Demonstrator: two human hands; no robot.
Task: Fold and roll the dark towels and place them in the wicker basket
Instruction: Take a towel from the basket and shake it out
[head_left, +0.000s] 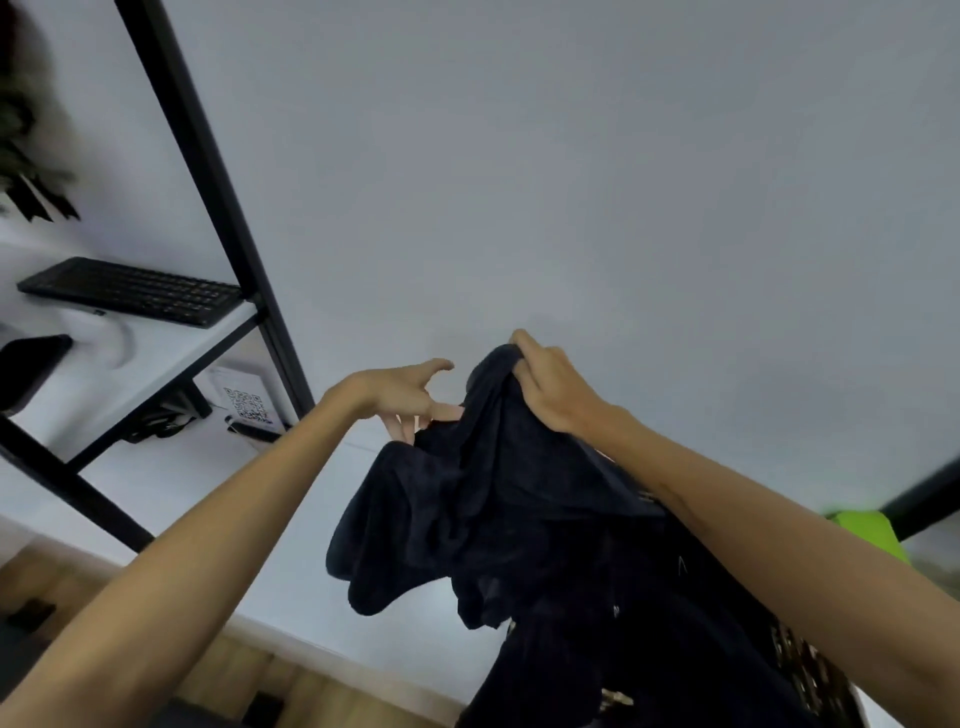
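1. Nearest, at the lower right, a patterned brown woven wicker basket (802, 675) is only glimpsed in slivers; most of it is hidden by dark fabric and the right forearm.
2. A heap of dark navy soft towels (597, 649) is seen over the basket, blocking sight of its inside.
3. One dark navy crumpled towel (483, 499) is held up above the heap, hanging in loose folds over the white tabletop (675, 208).
4. The right hand (550, 389) is closed on the top edge of the raised towel, the fabric bunched in a tight grip.
5. The left hand (400, 395) is just beside the towel, fingers (439, 366) spread and curled; the lower ones reach the fabric's edge, but whether it is pinched cannot be told.
6. A bright green object (867, 530) is seen behind the right forearm, partly hidden.
7. To the left, a black metal frame shelf (208, 171) is seen slanting across the view.
8. On its white shelf board, a black flat keyboard (130, 291) is laid.
9. Below that, a white card with a QR code (244, 402) is visible.
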